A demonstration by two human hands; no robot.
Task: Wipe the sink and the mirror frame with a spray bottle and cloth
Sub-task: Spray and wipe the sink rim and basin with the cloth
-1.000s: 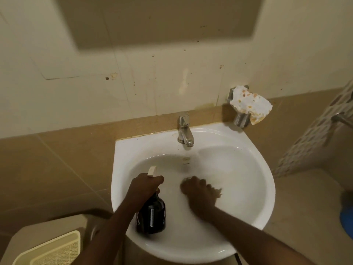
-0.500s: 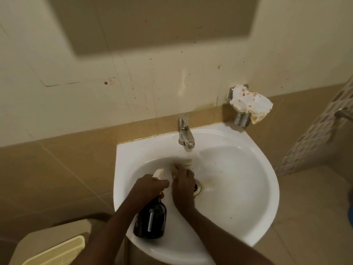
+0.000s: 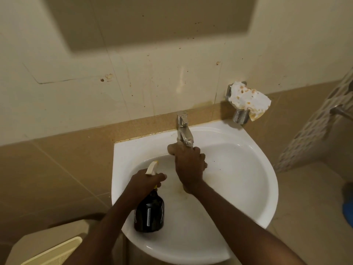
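Note:
The white sink (image 3: 257, 169) is fixed to a tan tiled wall, with brownish stains in its basin. My left hand (image 3: 147, 181) grips the neck of a dark spray bottle (image 3: 150, 213) with a cream nozzle, held over the basin's left side. My right hand (image 3: 189, 165) presses a tan cloth (image 3: 171, 149) against the back inner rim, just under the steel tap (image 3: 184, 131). Most of the cloth is hidden under the hand. A dark rectangular shape at the top of the wall (image 3: 152, 22) may be the mirror's underside.
A metal holder with a stained white rag (image 3: 248, 100) sticks out of the wall right of the tap. A cream slatted object (image 3: 53, 253) sits at bottom left. A blue object (image 3: 348, 211) lies on the floor at right, beside a patterned wall (image 3: 315, 127).
My right hand with the cloth has moved from the middle of the basin, past the drain, up to the back rim under the tap. The left hand and bottle have barely shifted.

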